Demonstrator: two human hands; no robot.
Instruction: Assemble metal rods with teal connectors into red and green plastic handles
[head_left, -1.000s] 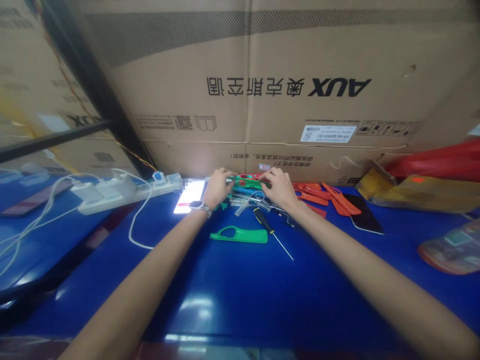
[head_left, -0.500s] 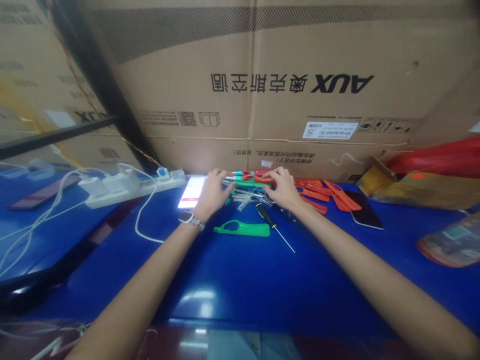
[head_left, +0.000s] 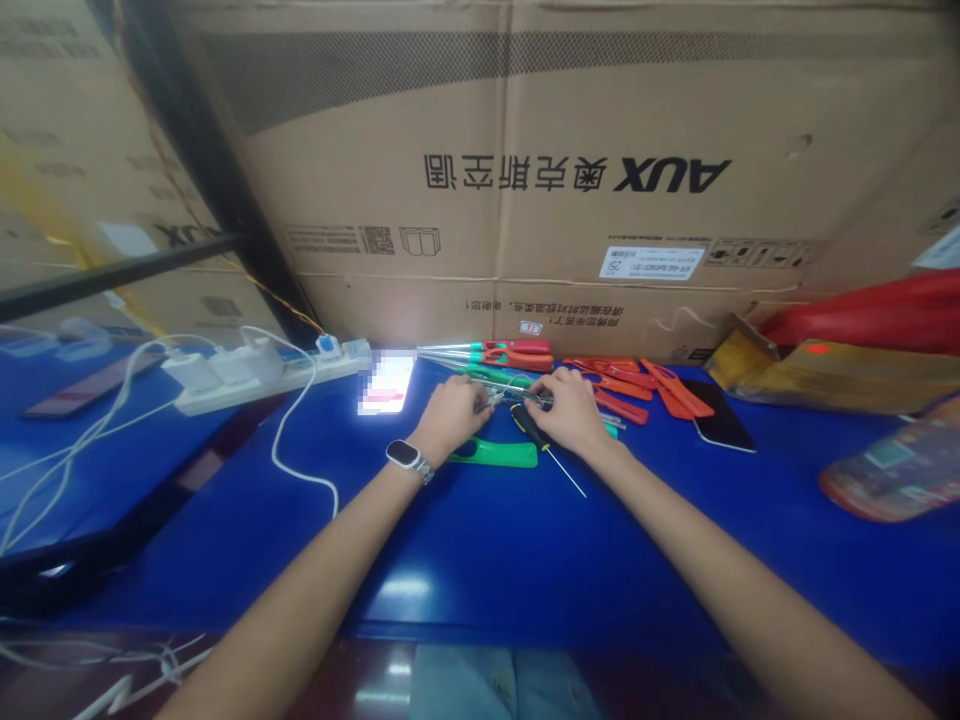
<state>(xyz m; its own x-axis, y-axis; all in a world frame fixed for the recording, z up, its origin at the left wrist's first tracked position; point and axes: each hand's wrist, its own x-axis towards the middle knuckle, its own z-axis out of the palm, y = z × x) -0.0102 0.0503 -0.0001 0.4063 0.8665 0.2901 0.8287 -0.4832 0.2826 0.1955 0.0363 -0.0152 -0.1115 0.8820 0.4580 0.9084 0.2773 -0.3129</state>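
Note:
My left hand (head_left: 454,412), with a watch (head_left: 405,455) on the wrist, is closed at the left end of a heap of thin metal rods and wires (head_left: 511,392). At its right end my right hand (head_left: 574,410) curls its fingers around part of the same heap. Just beyond lie red and green long-necked gas lighters (head_left: 517,355), side by side. Nearer to me is a green handle shell (head_left: 502,455), partly behind the left hand. A black and yellow screwdriver (head_left: 534,430) lies below the right fingers. Red-orange handle shells (head_left: 626,380) are spread to the right.
A lit phone (head_left: 390,385) lies left of the lighters, and a white power strip (head_left: 262,385) with plugs and cables farther left. A dark phone (head_left: 724,420) is under the shells at right. A clear jar (head_left: 892,470) lies near a yellow box (head_left: 817,380). A large carton (head_left: 562,100) stands behind.
Both hands have left the lighters and come back toward me, onto the metal parts. The lighters now lie in a row at the back. The left hand now partly covers the green shell.

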